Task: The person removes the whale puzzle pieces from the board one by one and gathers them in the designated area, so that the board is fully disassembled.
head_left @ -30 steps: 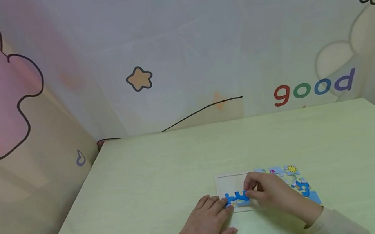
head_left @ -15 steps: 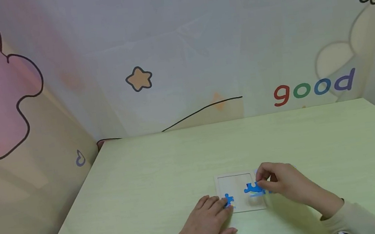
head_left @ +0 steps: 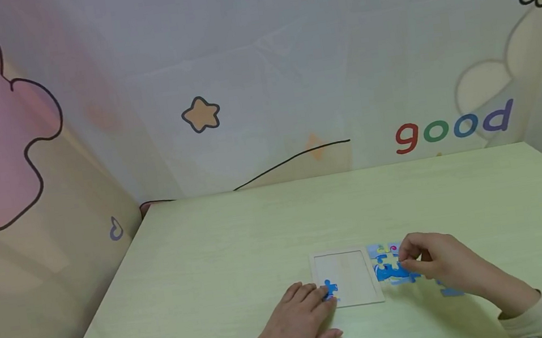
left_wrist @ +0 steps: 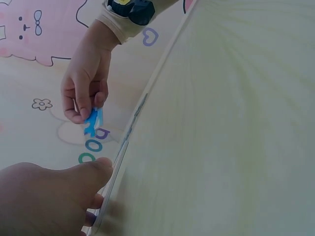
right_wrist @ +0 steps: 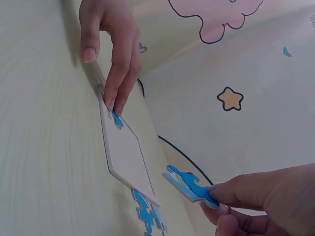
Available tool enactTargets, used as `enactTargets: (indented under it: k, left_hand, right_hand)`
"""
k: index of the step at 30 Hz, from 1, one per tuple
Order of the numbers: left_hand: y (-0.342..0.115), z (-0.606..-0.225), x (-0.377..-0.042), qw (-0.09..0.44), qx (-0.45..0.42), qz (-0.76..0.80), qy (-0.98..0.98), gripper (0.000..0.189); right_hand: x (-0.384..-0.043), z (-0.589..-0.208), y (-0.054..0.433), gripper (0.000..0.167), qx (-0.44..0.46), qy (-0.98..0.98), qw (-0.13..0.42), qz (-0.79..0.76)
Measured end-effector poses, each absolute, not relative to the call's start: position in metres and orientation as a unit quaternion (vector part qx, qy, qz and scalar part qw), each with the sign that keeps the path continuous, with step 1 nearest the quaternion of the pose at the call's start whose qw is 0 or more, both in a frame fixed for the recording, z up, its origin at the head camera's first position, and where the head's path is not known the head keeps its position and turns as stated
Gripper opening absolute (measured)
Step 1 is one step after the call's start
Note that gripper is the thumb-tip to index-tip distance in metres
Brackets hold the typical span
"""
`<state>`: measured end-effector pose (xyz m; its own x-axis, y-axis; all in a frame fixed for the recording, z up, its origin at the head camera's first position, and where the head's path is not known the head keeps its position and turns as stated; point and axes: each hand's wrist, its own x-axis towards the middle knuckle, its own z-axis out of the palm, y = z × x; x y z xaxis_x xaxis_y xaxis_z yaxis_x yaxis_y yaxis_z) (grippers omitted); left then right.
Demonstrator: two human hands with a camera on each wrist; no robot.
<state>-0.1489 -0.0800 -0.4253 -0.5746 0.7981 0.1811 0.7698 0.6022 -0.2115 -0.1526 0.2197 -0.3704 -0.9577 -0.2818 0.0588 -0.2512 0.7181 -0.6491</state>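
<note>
In the head view a puzzle frame (head_left: 355, 302) with a pale inset lies on the table. My left hand (head_left: 291, 323) rests at its left side, fingers extended onto a blue puzzle piece (head_left: 330, 288) in the near left corner. My right hand (head_left: 450, 259) is raised to the right of the frame, over other pieces. Between its thumb and fingers it pinches a blue puzzle piece (right_wrist: 189, 183), which the right wrist view shows tilted and clear of the table. Part of the corner piece is hidden under my left fingertips.
Several loose puzzle pieces (head_left: 378, 249) lie flat along the frame's right side, partly covered by my right hand. One light blue piece (head_left: 453, 290) shows below that hand. A printed fabric wall (head_left: 259, 79) stands behind the table (head_left: 209, 245).
My right hand has lifted the blue puzzle piece out of the frame and carried it right, over the loose pieces. My left hand has stayed in place.
</note>
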Motion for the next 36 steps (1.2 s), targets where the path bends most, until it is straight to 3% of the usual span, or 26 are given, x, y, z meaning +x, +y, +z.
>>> enactTargets:
  k: [16,26,36]
  left_hand:
    - [-0.080,-0.427,-0.150,0.145,-0.446,0.056,-0.882,0.047]
    - [-0.080,-0.426,-0.150,0.121,-0.443,0.052,-0.887,0.048]
    - [-0.081,-0.429,-0.152,0.137,-0.452,0.053,-0.880,0.047]
  right_hand:
    - [-0.143,-0.393,0.247,0.008,-0.148,0.929,0.051,-0.336]
    - [-0.143,-0.413,0.249,0.012,-0.084,0.960,0.042,-0.265]
    - [-0.149,-0.418,0.244,0.013,-0.056,0.972,0.041,-0.223]
